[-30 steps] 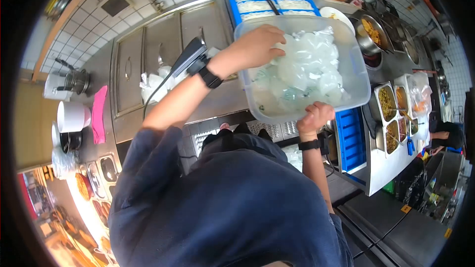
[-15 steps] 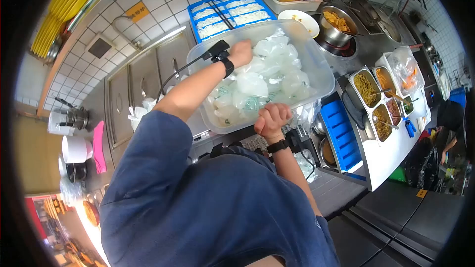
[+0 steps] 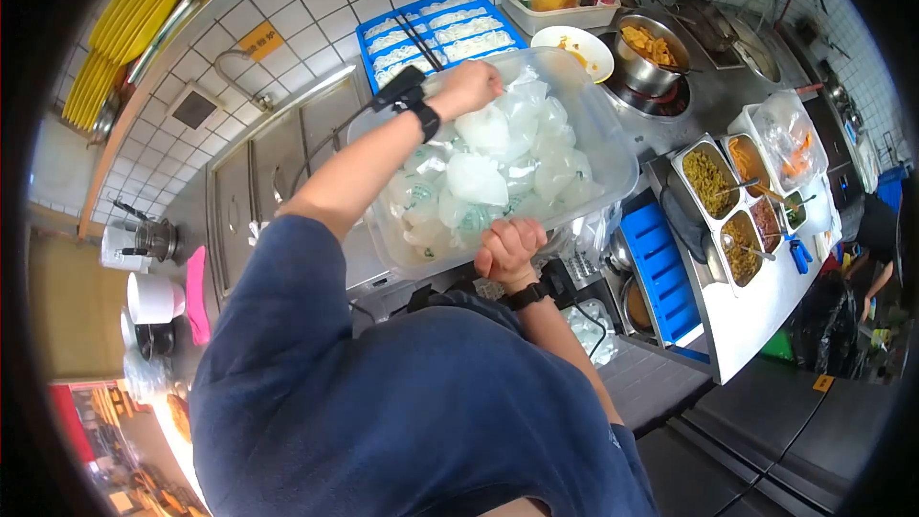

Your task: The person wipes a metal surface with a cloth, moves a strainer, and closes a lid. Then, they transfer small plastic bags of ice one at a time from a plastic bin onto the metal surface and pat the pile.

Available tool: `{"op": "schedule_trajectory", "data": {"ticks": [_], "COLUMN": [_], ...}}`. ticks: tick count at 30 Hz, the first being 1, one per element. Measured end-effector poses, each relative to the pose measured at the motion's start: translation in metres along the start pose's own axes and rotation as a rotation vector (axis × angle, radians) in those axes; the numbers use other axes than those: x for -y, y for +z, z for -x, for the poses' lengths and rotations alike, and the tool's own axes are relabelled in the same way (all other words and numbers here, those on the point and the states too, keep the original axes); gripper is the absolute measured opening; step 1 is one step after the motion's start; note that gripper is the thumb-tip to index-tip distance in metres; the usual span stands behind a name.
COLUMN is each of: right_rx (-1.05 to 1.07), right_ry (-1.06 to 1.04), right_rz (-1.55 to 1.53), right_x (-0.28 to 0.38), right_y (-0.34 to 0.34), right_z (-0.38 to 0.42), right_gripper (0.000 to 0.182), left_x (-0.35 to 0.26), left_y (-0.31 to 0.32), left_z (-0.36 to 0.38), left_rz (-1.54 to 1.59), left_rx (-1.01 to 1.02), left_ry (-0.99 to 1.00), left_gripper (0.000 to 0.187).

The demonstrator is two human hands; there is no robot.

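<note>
A large translucent plastic tub point(image 3: 617, 155) holds several knotted, clouded plastic bags point(image 3: 477, 179). Over the tub's back left part is my left hand point(image 3: 469, 86), its fingers curled down beside a whitish bag; whatever they grip is hidden. My right hand point(image 3: 509, 251) is closed at the tub's near rim, with its fingers folded over the edge. Each wrist wears a black band with a small device and a cable.
Behind the tub lies a blue tray point(image 3: 443, 2) of white noodles with chopsticks. A white plate point(image 3: 572, 50) and a steel pot point(image 3: 651, 56) stand back right. Metal food containers point(image 3: 708, 175) are at right. A person's arm point(image 3: 879, 289) shows far right.
The tub has shifted slightly left and toward my body, and my right hand has moved with it. My left hand has moved slightly up in the view, toward the tub's back rim.
</note>
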State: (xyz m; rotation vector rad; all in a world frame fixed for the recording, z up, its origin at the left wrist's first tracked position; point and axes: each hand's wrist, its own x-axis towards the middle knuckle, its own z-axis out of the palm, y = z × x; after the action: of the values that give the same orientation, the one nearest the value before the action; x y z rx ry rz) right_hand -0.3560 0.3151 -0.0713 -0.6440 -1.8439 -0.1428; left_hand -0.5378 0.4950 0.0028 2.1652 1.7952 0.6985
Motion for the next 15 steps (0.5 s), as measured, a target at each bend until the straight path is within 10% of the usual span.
{"op": "schedule_trajectory", "data": {"ticks": [10,15], "right_rx": [0.028,0.012], "right_ry": [-0.017,-0.01], "right_rz": [0.02,0.044], "right_x": [-0.003,-0.001], "right_y": [0.002,0.006], "right_z": [0.007,0.009], "right_gripper": [0.02,0.019], "left_x": [0.01,0.005], "left_y": [0.073,0.061], "left_z": [-0.041,-0.041], "left_rz": [0.026,-0.146], "left_rx": [-0.044,0.324], "left_ry": [-0.112,-0.008], "left_gripper": [0.023,0.02]}}
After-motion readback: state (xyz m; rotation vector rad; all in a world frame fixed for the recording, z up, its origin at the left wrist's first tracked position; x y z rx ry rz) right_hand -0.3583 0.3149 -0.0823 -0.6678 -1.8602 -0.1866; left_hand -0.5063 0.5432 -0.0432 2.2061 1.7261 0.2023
